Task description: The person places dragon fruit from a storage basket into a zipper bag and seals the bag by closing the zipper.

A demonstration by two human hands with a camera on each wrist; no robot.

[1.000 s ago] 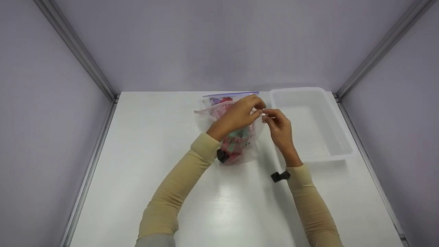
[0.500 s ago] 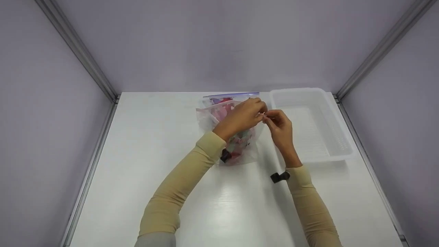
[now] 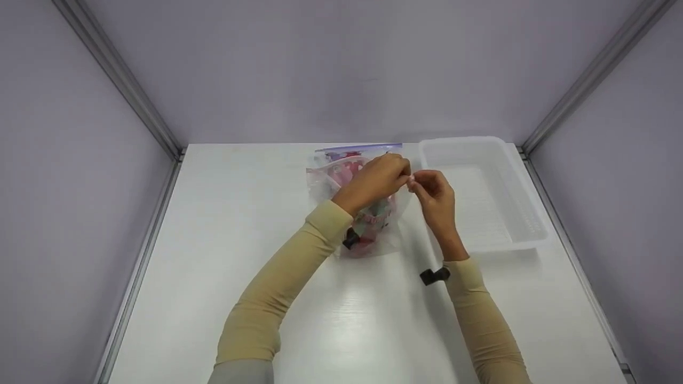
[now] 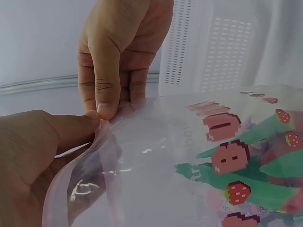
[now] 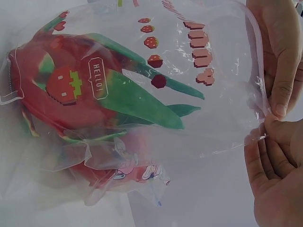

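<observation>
Change: over the last second the two hands have drawn closer at the bag's top right corner, and the bag mouth sits lower and flatter; I judge they are working the seal at that corner.
Left hand (image 3: 380,178): fingers curled, thumb and forefinger pinching the corner of the clear zip bag (image 3: 355,213).
Bag: rests mid-worktop (image 3: 240,240), just left of the basket; it holds red and green printed packets, one reading "HELLO!" (image 5: 98,78).
Right hand (image 3: 433,193): fingers curled, pinching the same corner, fingertips touching the left hand's.
Basket (image 3: 525,213): white slotted plastic, on the right; nothing shows inside.
</observation>
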